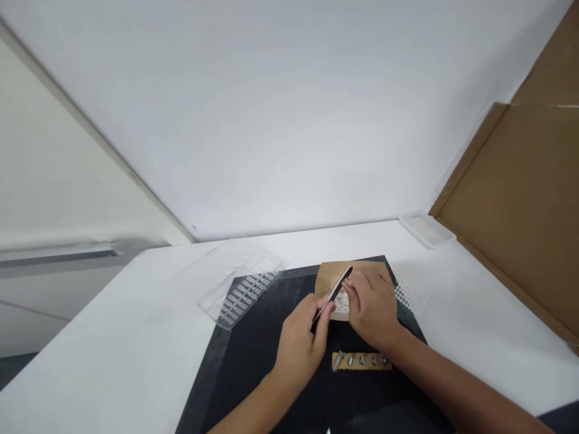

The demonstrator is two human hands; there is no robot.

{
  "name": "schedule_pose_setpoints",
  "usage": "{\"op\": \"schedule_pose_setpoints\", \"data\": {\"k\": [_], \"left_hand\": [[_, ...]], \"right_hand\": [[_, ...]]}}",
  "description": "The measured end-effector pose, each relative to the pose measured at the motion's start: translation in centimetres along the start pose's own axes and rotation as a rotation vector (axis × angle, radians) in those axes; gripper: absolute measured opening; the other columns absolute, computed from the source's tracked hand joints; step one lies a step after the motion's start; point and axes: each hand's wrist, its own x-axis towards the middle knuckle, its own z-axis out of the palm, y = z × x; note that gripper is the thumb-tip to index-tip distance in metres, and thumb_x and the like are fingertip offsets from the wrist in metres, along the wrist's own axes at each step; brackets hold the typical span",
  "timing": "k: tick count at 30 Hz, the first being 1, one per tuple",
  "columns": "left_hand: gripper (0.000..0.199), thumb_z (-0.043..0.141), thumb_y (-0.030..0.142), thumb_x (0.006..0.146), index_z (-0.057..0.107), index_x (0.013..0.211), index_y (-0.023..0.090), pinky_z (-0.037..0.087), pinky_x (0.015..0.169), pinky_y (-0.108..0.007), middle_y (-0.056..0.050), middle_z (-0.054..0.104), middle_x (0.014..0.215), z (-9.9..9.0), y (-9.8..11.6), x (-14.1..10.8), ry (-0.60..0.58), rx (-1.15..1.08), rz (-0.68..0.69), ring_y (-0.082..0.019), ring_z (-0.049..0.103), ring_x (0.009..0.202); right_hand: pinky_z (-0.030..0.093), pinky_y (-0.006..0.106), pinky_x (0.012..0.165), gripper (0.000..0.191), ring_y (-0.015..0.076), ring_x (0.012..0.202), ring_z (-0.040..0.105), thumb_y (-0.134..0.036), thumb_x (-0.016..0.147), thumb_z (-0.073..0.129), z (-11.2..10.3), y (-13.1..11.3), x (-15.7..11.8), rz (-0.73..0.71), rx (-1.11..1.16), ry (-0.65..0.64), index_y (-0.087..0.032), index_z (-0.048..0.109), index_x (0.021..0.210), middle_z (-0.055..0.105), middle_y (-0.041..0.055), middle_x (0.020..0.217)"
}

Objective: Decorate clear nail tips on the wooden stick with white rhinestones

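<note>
A slim dark nail file [338,290] with a pale edge slants upward in my left hand [301,337], pinched near its lower end. My right hand [374,308] is closed at the file's upper part, fingertips pressed together against it. Whatever small thing those fingertips hold is hidden. Beneath both hands lies a brown paper sheet [330,274] with a whitish patch [341,303] on it. Closer to me, a narrow tan strip [355,361] carries several small shiny pieces in a row, with a clear piece [337,360] at its left end.
A black mat [253,374] covers part of the white table [113,349]. At its left edge rests a clear plastic case [248,295] of nail tips. A sheet of white dots [412,296] lies right, a clear tray [427,232] behind. Cardboard [520,211] stands at right.
</note>
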Motion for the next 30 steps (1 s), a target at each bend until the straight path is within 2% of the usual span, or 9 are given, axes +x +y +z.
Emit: {"op": "schedule_pose_setpoints", "data": {"k": [4, 8, 14, 16, 19, 23, 27, 30], "left_hand": [[0.021, 0.053, 0.025, 0.107, 0.073, 0.105, 0.018, 0.057, 0.072, -0.025, -0.004, 0.071, 0.086, -0.1, 0.1, 0.0, -0.009, -0.008, -0.002, -0.016, 0.071, 0.077], [0.021, 0.055, 0.025, 0.107, 0.075, 0.110, 0.017, 0.059, 0.074, -0.025, -0.005, 0.074, 0.088, -0.2, 0.2, 0.3, 0.012, 0.007, -0.010, -0.017, 0.072, 0.079], [0.027, 0.053, 0.022, 0.108, 0.077, 0.118, 0.017, 0.062, 0.078, -0.026, -0.007, 0.075, 0.089, 0.1, 0.1, 0.5, 0.068, 0.003, 0.070, -0.016, 0.072, 0.080], [0.028, 0.053, 0.021, 0.108, 0.077, 0.121, 0.016, 0.062, 0.077, -0.026, -0.007, 0.075, 0.089, 0.2, 0.2, 0.6, 0.072, -0.005, 0.080, -0.016, 0.072, 0.079], [0.027, 0.054, 0.020, 0.108, 0.077, 0.121, 0.016, 0.061, 0.074, -0.025, -0.007, 0.075, 0.089, 0.2, 0.2, 0.6, 0.081, -0.004, 0.080, -0.015, 0.071, 0.078], [0.026, 0.053, 0.017, 0.107, 0.077, 0.118, 0.017, 0.060, 0.076, -0.024, -0.006, 0.075, 0.091, 0.2, 0.2, 0.6, 0.094, 0.000, 0.088, -0.015, 0.071, 0.080], [0.024, 0.055, 0.017, 0.107, 0.078, 0.116, 0.017, 0.060, 0.077, -0.025, -0.006, 0.075, 0.092, 0.1, 0.2, 0.6, 0.114, 0.016, 0.100, -0.016, 0.072, 0.082], [0.025, 0.055, 0.017, 0.106, 0.078, 0.116, 0.017, 0.060, 0.076, -0.025, -0.006, 0.075, 0.091, 0.1, 0.2, 0.6, 0.116, 0.022, 0.101, -0.016, 0.072, 0.080]], "right_hand": [[0.033, 0.037, 0.075, 0.020, 0.0200, 0.074, 0.057, -0.016, 0.103, 0.049, -0.3, 0.3, 0.0, 0.015, 0.035, -0.048, -0.022, 0.053, 0.084, 0.064, 0.0024, 0.080], [0.033, 0.038, 0.076, 0.022, 0.0203, 0.074, 0.056, -0.018, 0.105, 0.048, -0.2, 0.3, 0.3, 0.038, -0.020, -0.011, -0.022, 0.052, 0.084, 0.064, 0.0026, 0.079], [0.032, 0.038, 0.073, 0.023, 0.0204, 0.072, 0.054, -0.019, 0.104, 0.046, 0.4, -0.2, 0.2, -0.050, -0.021, -0.108, -0.022, 0.052, 0.082, 0.062, 0.0028, 0.078], [0.032, 0.038, 0.072, 0.024, 0.0203, 0.071, 0.054, -0.020, 0.105, 0.046, 0.5, -0.3, 0.2, -0.051, -0.035, -0.100, -0.022, 0.051, 0.082, 0.062, 0.0029, 0.077], [0.032, 0.038, 0.073, 0.023, 0.0204, 0.072, 0.055, -0.020, 0.105, 0.047, 0.5, -0.2, 0.2, -0.003, -0.042, -0.065, -0.023, 0.052, 0.083, 0.064, 0.0030, 0.077], [0.032, 0.038, 0.073, 0.026, 0.0200, 0.070, 0.054, -0.021, 0.106, 0.044, 0.6, -0.4, 0.1, -0.037, -0.014, -0.121, -0.023, 0.050, 0.081, 0.064, 0.0031, 0.077], [0.032, 0.038, 0.074, 0.024, 0.0201, 0.072, 0.055, -0.021, 0.106, 0.045, 0.6, -0.5, 0.3, 0.006, -0.035, -0.078, -0.022, 0.052, 0.083, 0.065, 0.0030, 0.078], [0.032, 0.038, 0.073, 0.025, 0.0196, 0.070, 0.054, -0.021, 0.106, 0.045, 0.6, -0.5, 0.5, -0.024, -0.009, -0.111, -0.023, 0.050, 0.082, 0.065, 0.0024, 0.078]]}}
